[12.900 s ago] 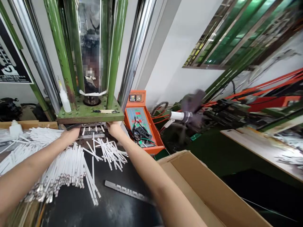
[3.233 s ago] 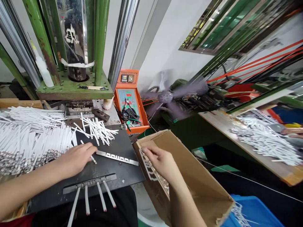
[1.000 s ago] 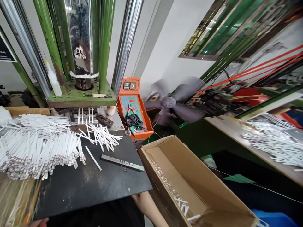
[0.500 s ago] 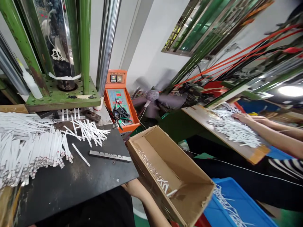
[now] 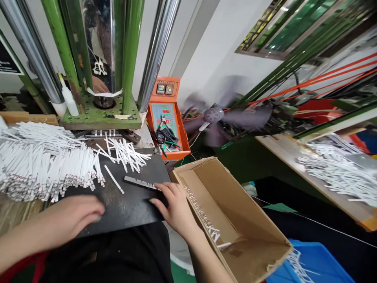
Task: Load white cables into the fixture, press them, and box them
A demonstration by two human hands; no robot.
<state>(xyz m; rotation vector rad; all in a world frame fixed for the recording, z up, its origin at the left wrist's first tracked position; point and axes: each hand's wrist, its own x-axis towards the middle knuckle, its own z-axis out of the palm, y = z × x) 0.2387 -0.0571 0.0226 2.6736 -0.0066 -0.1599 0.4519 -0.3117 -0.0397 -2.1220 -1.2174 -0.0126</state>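
Note:
My left hand (image 5: 77,214) lies on the black work plate (image 5: 126,208) near its front edge, fingers curled loosely, nothing visible in it. My right hand (image 5: 172,206) rests at the plate's right corner, its fingers touching the end of a flat notched metal bar (image 5: 140,182). One loose white strip (image 5: 114,184) lies just left of the bar. A large heap of white strips (image 5: 44,167) covers the left side, and a smaller pile (image 5: 126,153) lies behind the bar. Several strips stick out of the die (image 5: 103,133) under the green press (image 5: 100,114).
An open cardboard box (image 5: 235,224) with white scrap in it leans right of my right hand. An orange control box (image 5: 166,118) stands behind it, with a spinning fan (image 5: 215,118) beyond. A blue bin (image 5: 312,263) is at lower right. Another bench (image 5: 330,173) holds more strips.
Both hands have come up from below the plate onto it: the left near the front edge, the right onto the metal bar's end. The other person's arms at the far bench have left view.

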